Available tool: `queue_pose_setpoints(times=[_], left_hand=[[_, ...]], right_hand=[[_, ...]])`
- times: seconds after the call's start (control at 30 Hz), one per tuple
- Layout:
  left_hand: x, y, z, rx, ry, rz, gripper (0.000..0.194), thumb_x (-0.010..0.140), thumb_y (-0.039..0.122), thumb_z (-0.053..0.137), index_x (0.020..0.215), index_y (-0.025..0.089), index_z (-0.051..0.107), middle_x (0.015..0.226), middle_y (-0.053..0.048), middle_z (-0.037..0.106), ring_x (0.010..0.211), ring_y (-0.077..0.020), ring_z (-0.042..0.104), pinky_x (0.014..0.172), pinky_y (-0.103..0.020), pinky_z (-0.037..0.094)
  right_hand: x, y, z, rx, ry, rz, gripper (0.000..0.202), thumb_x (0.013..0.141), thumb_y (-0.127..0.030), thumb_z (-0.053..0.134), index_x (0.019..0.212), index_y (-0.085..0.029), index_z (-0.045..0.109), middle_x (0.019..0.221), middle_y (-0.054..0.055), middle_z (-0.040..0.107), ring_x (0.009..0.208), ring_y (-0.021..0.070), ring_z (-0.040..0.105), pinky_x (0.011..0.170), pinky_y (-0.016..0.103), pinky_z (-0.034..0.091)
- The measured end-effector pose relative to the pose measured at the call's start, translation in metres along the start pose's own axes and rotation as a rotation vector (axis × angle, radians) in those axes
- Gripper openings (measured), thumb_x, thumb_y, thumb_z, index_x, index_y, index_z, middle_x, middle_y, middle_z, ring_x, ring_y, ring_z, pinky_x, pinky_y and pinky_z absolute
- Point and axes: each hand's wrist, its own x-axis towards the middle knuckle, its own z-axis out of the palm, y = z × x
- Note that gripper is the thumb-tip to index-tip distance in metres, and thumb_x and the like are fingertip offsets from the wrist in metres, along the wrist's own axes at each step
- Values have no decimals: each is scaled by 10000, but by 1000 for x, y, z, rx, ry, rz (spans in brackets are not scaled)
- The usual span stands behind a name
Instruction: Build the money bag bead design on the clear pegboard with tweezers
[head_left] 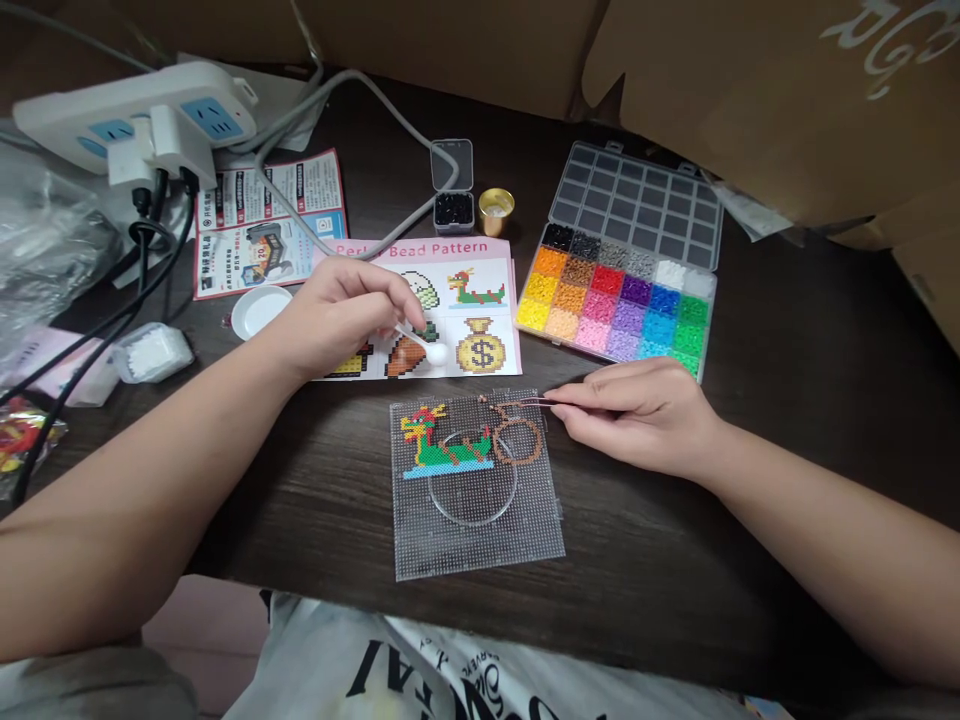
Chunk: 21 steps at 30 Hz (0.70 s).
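My left hand is closed on a small white spoon, held over the bead pattern sheet. Between the fingertips of my right hand are tweezers, whose tips reach the top right part of the clear pegboard. A green dragon boat of beads lies on the board's upper left. Beside it is a brown bead outline, round below with a narrower top near the tweezers. Whether the tips hold a bead is too small to tell.
An open bead case with many colours stands at the back right. Behind the sheet are a box of black beads and a gold cup. A power strip with cables, a white dish and plastic bags are on the left.
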Motion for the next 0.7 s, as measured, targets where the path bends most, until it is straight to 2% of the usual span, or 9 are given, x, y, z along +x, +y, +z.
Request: queue_pose_setpoints(times=[0.17, 0.3, 0.53, 0.7], left_hand=[[0, 3, 2, -2, 8, -20, 254, 648, 25, 520, 656, 181, 721, 549, -28, 568, 452, -106, 516, 447, -254, 413], [1, 4, 3, -15, 35, -14, 257, 615, 26, 518, 636, 172, 728, 516, -21, 550, 418, -93, 493, 407, -236, 362], [0, 3, 2, -37, 44, -16, 250, 613, 27, 514, 637, 155, 727, 510, -21, 556, 401, -86, 482, 382, -230, 297], [2, -1, 0, -24, 41, 25, 250, 629, 14, 508, 653, 135, 725, 547, -34, 598, 461, -86, 523, 405, -220, 324]], right_hand=[[-1, 0, -1, -20, -2, 8, 223, 838, -155, 685, 1043, -203, 757, 543, -39, 556, 446, 63, 469, 433, 222, 365], [-3, 1, 0, -29, -12, -4, 237, 838, -155, 683, 1060, -204, 750, 541, -42, 533, 451, 64, 465, 440, 223, 360], [-1, 2, -5, 2, -45, -36, 254, 809, -113, 697, 1040, -204, 753, 551, -43, 552, 458, 57, 481, 445, 210, 369], [-3, 1, -9, 25, -92, -33, 249, 799, -82, 690, 1011, -190, 763, 575, -29, 586, 481, 57, 504, 467, 212, 382]])
